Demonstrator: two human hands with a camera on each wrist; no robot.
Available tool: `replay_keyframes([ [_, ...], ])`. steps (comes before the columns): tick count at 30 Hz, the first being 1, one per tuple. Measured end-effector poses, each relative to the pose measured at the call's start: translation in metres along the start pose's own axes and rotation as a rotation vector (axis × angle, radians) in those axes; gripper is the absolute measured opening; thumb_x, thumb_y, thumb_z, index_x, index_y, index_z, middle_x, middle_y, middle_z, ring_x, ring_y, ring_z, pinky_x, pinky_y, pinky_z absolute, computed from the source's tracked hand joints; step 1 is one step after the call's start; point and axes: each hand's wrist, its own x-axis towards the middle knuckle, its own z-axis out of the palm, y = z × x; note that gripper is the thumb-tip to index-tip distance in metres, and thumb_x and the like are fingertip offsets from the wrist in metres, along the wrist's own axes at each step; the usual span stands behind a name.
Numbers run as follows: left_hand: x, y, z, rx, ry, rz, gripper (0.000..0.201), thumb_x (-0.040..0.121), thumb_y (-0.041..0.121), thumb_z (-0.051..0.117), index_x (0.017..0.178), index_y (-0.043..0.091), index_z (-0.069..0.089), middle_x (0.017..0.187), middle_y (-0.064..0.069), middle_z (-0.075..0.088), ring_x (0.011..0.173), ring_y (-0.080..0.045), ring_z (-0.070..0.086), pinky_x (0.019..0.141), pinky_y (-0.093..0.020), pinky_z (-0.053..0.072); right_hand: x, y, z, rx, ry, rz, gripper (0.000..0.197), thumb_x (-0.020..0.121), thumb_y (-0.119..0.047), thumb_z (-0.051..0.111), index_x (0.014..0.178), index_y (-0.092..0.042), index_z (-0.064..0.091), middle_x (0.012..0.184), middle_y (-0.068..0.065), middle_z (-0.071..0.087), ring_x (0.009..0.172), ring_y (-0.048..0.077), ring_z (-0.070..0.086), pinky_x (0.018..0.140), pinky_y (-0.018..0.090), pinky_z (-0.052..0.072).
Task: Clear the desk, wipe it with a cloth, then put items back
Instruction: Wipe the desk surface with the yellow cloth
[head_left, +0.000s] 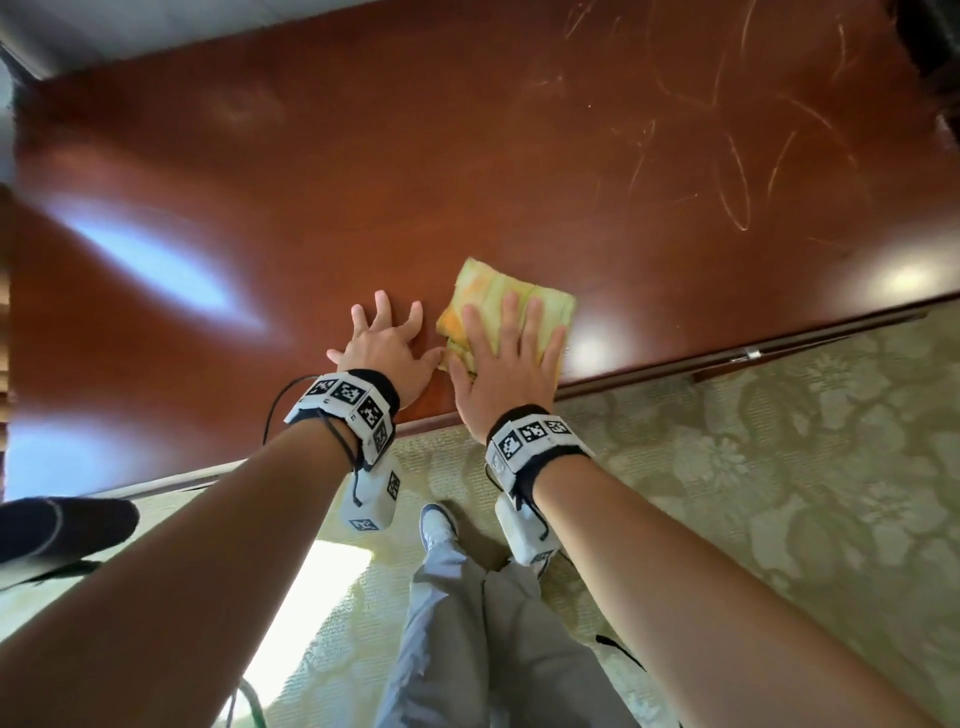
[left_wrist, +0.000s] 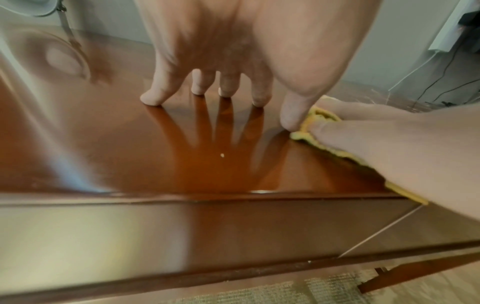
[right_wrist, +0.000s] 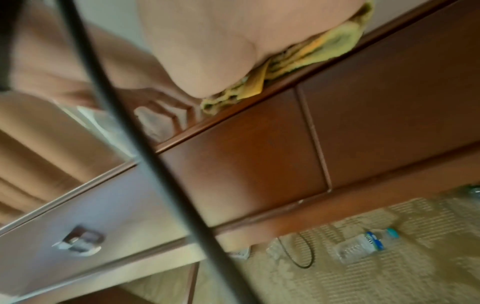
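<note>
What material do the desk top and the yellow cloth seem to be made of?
Desk top: it looks like reddish-brown wood or veneer with a glossy varnish. It mirrors window light, and pale scratches show in the finish.
Cloth: a soft woven or terry fabric, yellow-green and matte. Folded layers and a fuzzy edge show under the right hand.

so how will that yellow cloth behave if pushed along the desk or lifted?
The cloth, folded in layers under the flat right hand, is probably soft and would likely flop open if lifted. The desk looks glossy, so it should slide easily. Pushed from one edge, it may bunch.
</note>
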Motion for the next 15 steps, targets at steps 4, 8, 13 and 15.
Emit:
replay_keyframes([
  [4, 0.001, -0.004, -0.001, -0.013, 0.008, 0.005, 0.062, 0.100, 0.053, 0.040, 0.156, 0.040, 0.017, 0.166, 0.002, -0.004, 0.153, -0.031, -0.002, 0.110, -0.069, 0.029, -0.005, -0.007, 0.007, -0.020, -0.016, -0.053, 0.063, 0.100, -0.059, 0.021, 0.158, -0.036, 0.012, 0.168, 0.011, 0.000, 0.153, 0.038, -0.007, 0.118, 0.062, -0.006],
  [8, -0.004, -0.002, 0.001, -0.044, 0.010, 0.000, 0.063, 0.100, 0.056, 0.037, 0.156, 0.041, 0.014, 0.167, 0.003, -0.006, 0.153, -0.029, -0.004, 0.113, -0.069, 0.024, 0.001, 0.015, 0.001, -0.049, -0.015, -0.062, 0.061, 0.102, -0.059, 0.020, 0.158, -0.038, 0.010, 0.168, 0.007, -0.001, 0.154, 0.032, -0.006, 0.120, 0.058, -0.005],
  [13, -0.010, 0.009, 0.000, -0.083, 0.042, -0.015, 0.066, 0.100, 0.056, 0.037, 0.158, 0.037, 0.013, 0.167, 0.000, -0.010, 0.154, -0.029, -0.006, 0.117, -0.065, 0.018, 0.016, 0.083, -0.022, -0.008, -0.014, 0.202, 0.063, 0.100, -0.061, 0.014, 0.158, -0.041, 0.001, 0.168, 0.004, -0.011, 0.153, 0.027, -0.013, 0.121, 0.056, -0.010],
  [15, -0.009, 0.018, -0.002, -0.068, 0.086, 0.033, 0.067, 0.100, 0.053, 0.039, 0.158, 0.034, 0.012, 0.167, -0.002, -0.011, 0.153, -0.031, -0.007, 0.120, -0.061, 0.016, 0.021, 0.117, -0.034, 0.003, -0.020, 0.320, 0.064, 0.099, -0.063, 0.010, 0.158, -0.041, -0.002, 0.167, 0.004, -0.015, 0.153, 0.027, -0.014, 0.121, 0.057, -0.008],
])
